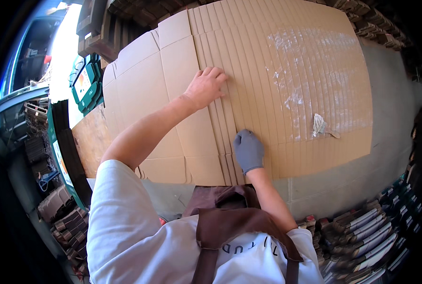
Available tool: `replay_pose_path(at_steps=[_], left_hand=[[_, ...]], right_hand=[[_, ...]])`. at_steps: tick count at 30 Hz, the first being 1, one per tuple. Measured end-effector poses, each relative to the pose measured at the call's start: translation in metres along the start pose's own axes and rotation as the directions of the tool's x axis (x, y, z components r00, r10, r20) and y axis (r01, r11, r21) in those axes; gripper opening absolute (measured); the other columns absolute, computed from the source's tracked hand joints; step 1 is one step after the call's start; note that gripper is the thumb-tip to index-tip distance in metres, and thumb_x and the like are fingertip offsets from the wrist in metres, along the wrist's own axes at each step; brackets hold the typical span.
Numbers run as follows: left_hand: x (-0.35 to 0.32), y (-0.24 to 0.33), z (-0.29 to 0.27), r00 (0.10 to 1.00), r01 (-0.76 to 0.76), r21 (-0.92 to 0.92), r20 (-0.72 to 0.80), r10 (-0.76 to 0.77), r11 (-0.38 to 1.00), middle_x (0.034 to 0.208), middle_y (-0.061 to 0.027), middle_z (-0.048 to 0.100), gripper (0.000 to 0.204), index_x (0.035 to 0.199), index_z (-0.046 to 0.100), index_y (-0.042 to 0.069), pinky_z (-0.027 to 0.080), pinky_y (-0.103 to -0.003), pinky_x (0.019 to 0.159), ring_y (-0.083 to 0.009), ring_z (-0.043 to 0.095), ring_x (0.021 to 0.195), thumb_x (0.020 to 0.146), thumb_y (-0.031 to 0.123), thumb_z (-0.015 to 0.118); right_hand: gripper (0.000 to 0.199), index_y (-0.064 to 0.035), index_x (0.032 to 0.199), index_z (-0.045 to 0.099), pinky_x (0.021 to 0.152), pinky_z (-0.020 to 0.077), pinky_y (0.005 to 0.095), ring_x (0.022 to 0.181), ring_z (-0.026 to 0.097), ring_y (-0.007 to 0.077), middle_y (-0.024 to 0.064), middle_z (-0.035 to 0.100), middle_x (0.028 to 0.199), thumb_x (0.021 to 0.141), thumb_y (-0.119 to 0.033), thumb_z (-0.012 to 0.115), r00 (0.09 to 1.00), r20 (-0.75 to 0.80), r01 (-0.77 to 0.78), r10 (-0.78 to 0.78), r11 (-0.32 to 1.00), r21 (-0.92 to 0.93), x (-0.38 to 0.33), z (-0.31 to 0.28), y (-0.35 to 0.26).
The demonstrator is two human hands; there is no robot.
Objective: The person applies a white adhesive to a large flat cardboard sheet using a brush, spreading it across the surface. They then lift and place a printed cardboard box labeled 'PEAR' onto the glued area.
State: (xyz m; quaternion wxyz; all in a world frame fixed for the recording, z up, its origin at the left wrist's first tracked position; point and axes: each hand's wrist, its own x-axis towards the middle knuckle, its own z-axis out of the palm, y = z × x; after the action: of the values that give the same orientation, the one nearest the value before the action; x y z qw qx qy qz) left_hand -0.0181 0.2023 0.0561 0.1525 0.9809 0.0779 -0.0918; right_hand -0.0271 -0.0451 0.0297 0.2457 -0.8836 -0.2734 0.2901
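Flattened cardboard boxes (180, 94) lie spread before me, fanned into overlapping strips with many parallel edges toward the right. My left hand (207, 89) is bare and rests on the strip edges left of the middle, its fingers bent and its thumb apart from them. Nearer to me, my right hand (249, 150) wears a grey glove and is closed, resting on the lower part of the strips; whether it pinches an edge is hidden. Whitish, shiny smears cover the strips at the right. On them lies a brush (319, 125) with pale, clumped bristles and a short wooden handle.
Green printed cut-outs (86, 84) are stacked at the left, beside a bare wooden board (92, 137). Wooden pallets (102, 33) stand at the far left. Bundled cardboard stacks (379, 23) sit at the far right, and more stacked sheets (362, 241) at the near right on the concrete floor (386, 94).
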Motion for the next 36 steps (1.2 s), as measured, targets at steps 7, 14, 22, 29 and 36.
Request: replay_pose_path(at_steps=[7,14,22,29,36], left_hand=[[-0.007,-0.004,0.009,0.998,0.026,-0.065,-0.056,-0.029,0.998,0.127,-0.0051,0.051,0.048,0.121,0.055,0.011,0.039,-0.040,0.104,-0.0248,0.046,0.125,0.078,0.017,0.076],[-0.009,-0.005,0.012,0.996,0.005,-0.064,-0.094,-0.011,0.998,0.124,-0.0038,0.053,0.042,0.116,0.057,0.012,0.038,-0.042,0.106,-0.0245,0.047,0.123,0.078,0.020,0.075],[0.013,-0.018,-0.023,0.878,-0.429,0.224,0.329,0.347,0.875,0.106,0.0009,0.055,0.023,0.102,0.061,0.016,0.027,-0.053,0.113,-0.0177,0.049,0.117,0.086,0.031,0.067],[0.036,-0.016,-0.038,0.754,-0.553,0.119,0.494,0.434,0.825,0.095,0.0020,0.055,0.016,0.092,0.062,0.018,0.024,-0.051,0.114,-0.0172,0.050,0.111,0.085,0.029,0.070],[0.047,-0.015,-0.040,0.695,-0.585,0.080,0.563,0.448,0.807,0.092,0.0032,0.055,0.015,0.086,0.060,0.018,0.025,-0.049,0.112,-0.0166,0.049,0.110,0.085,0.028,0.071]], right_hand=[[0.015,-0.0082,0.095,0.063,0.071,0.0518,0.0447,0.081,0.064,0.0363,0.0152,0.065,0.089,0.092,-0.023,0.059,0.977,-0.207,-0.002,0.046,0.978,0.207,-0.003,-0.042,0.029],[0.015,-0.0100,0.095,0.061,0.071,0.0520,0.0441,0.082,0.064,0.0336,0.0131,0.064,0.092,0.090,-0.024,0.061,0.962,-0.073,0.256,-0.263,0.962,-0.092,-0.006,-0.026,-0.005],[0.016,-0.0116,0.092,0.060,0.067,0.0526,0.0434,0.078,0.064,0.0301,0.0113,0.063,0.088,0.091,-0.028,0.061,0.985,-0.017,0.168,-0.170,0.980,-0.105,-0.007,0.008,-0.013],[0.017,-0.0126,0.090,0.060,0.064,0.0526,0.0427,0.074,0.065,0.0292,0.0099,0.064,0.085,0.092,-0.030,0.060,0.988,-0.043,0.145,-0.149,0.985,-0.089,-0.006,0.009,-0.015],[0.023,-0.0108,0.090,0.062,0.064,0.0521,0.0444,0.073,0.066,0.0313,0.0123,0.067,0.084,0.092,-0.033,0.059,0.996,0.074,0.057,-0.055,0.998,-0.017,0.003,0.000,-0.023]])
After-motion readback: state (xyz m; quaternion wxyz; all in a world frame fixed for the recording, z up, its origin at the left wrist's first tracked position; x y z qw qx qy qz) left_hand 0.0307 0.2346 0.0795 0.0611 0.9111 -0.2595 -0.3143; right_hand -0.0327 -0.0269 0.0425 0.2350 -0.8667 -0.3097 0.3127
